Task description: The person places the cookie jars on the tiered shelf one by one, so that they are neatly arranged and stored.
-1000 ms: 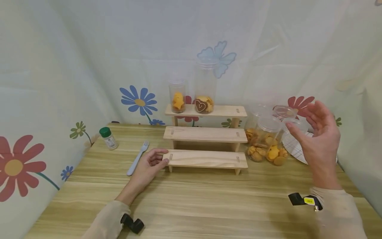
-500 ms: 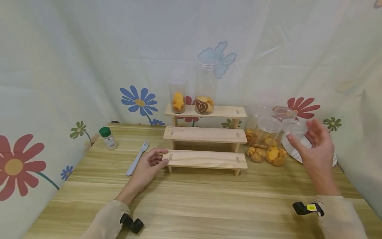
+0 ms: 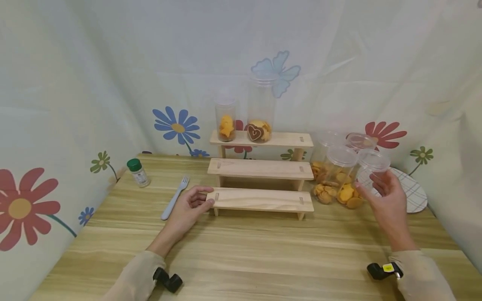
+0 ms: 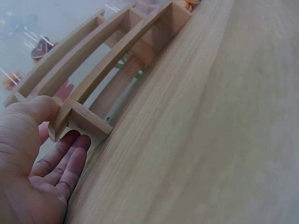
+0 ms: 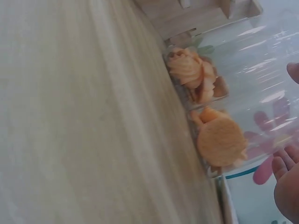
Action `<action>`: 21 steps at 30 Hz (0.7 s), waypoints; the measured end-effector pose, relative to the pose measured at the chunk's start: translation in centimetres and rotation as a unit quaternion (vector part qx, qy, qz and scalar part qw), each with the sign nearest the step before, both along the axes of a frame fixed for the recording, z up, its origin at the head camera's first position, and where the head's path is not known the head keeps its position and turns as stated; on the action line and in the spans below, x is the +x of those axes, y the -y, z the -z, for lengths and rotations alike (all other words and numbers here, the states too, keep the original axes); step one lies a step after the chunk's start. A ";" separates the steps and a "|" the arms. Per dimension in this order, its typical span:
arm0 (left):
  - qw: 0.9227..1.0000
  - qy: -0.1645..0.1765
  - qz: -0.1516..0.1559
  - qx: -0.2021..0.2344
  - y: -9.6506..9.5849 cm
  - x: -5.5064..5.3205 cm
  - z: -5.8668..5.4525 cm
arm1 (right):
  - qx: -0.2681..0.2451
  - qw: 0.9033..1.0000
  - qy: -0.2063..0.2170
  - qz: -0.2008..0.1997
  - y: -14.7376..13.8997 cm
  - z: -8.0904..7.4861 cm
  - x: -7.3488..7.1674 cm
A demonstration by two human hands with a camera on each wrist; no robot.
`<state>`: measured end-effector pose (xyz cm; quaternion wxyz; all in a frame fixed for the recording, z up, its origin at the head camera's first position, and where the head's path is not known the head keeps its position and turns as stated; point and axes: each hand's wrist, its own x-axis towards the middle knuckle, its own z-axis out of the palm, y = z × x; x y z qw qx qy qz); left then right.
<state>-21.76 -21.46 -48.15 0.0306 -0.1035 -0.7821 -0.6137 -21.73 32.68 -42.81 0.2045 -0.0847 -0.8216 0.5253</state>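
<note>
My left hand [image 3: 190, 207] pinches the left end of the lowest board on a three-tier wooden shelf [image 3: 260, 200]; the left wrist view shows the thumb above and fingers below the board. My right hand [image 3: 389, 200] is at a clear lidded cookie jar [image 3: 348, 194], thumb and loosely bent fingers spread on either side of it. Round and star-like cookies [image 5: 219, 140] lie in the jar's bottom. Beside it stands another jar with swirled cookies [image 5: 189, 70]. Several clear jars are grouped at the shelf's right.
On the top tier stand a small jar [image 3: 226, 121] of yellow cookies and a taller jar [image 3: 260, 113] with a heart cookie. A green-capped shaker [image 3: 138, 173] and a pale blue fork [image 3: 175, 198] lie left. A checked plate [image 3: 414, 194] sits behind my right hand.
My right hand has come down and leftward from above the plate to the side of the front right jar. The left hand stays on the shelf board.
</note>
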 end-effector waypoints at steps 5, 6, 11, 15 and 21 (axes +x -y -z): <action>1.000 0.003 0.000 0.001 0.0 -0.1 0.1 | -0.009 1.000 0.010 -0.007 0.0 0.8 -0.3; 1.000 0.003 0.000 0.002 0.0 -0.1 0.1 | -0.012 1.000 0.011 -0.009 0.0 0.9 -0.4; 1.000 0.004 -0.001 0.004 0.0 0.0 0.0 | -0.027 0.999 0.016 -0.025 0.0 1.6 -0.8; 1.000 0.006 -0.002 0.003 0.0 0.0 0.1 | -0.025 0.999 0.012 -0.026 -0.1 2.3 -1.0; 1.000 0.008 -0.002 0.006 -0.1 0.0 0.1 | -0.020 0.999 -0.010 -0.025 -0.1 2.6 -0.8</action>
